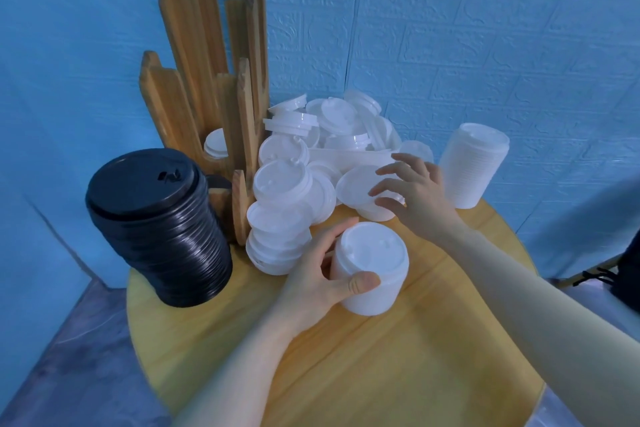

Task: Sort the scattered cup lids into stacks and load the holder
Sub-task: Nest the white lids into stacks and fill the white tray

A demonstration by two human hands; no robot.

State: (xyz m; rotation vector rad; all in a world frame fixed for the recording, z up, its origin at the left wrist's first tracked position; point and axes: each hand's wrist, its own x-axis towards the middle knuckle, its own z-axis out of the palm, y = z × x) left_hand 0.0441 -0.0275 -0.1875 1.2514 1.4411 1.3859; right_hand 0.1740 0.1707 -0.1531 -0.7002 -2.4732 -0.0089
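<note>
1. Head view: we are mid-sorting. Our left hand (323, 274) has its grip wrapped round a short white stack (372, 269) standing near the middle of the surface (398, 357).
2. Our right hand (415, 191) reaches with its grip released, fingers spread over a loose lid (356, 187) at the near edge of the white pile (325, 135), which lies toward the far edge.
3. A tall white stack (472, 165) stands at the far right edge and a black stack (156, 229) at the left edge, beside the wooden holder (214, 80).
4. Next, we judge, the right fingers must pinch that lid and seat it on the held stack.
</note>
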